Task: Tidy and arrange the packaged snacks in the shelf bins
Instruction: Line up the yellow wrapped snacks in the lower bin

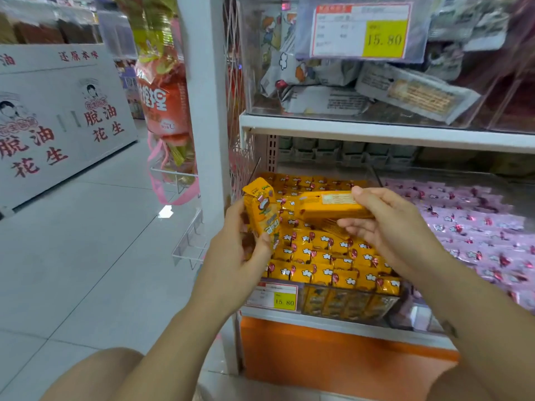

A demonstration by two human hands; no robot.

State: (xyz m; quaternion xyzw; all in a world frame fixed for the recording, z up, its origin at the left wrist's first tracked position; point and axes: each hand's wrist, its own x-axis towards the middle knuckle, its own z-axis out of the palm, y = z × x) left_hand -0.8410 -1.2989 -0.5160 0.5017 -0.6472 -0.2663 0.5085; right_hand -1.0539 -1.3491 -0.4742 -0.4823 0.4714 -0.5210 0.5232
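Observation:
A clear shelf bin (382, 306) on the lower shelf holds several rows of orange snack packs (321, 256). My left hand (234, 253) grips one orange pack (260, 211) upright above the bin's left end. My right hand (396, 230) pinches another orange pack (330, 205) lying flat, back side up, over the middle of the bin. The two held packs are apart from each other. To the right lies a bin of pink snack packs (469, 227).
A yellow price tag reading 15.80 (273, 296) hangs on the orange bin's front. The upper shelf (376, 131) carries a clear bin of white packs (333, 82). A white post (205, 111) stands left, with hanging snack bags (162, 91) beside it. Tiled aisle floor (86, 241) at left.

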